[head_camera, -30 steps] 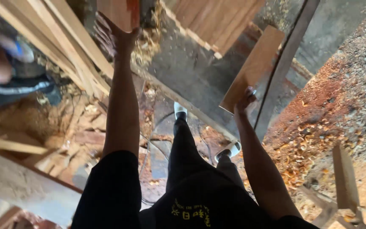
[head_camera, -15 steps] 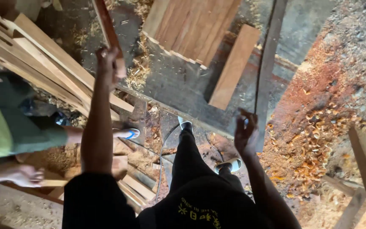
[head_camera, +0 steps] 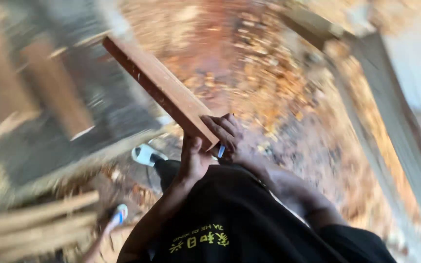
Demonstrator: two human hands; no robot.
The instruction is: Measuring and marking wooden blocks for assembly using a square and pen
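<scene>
2 hands around plank end

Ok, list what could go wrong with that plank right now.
Both hands, left and right, grip only the near end of the plank, so the long free end could swing or dip. The floor is littered with wood chips, likely poor footing. The blurred view suggests fast movement, which may loosen the grip.

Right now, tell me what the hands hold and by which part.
Both hands grip one reddish wooden board at its near end: the left hand from below, the right hand with fingers wrapped over the end. The rest points away, up-left.
</scene>
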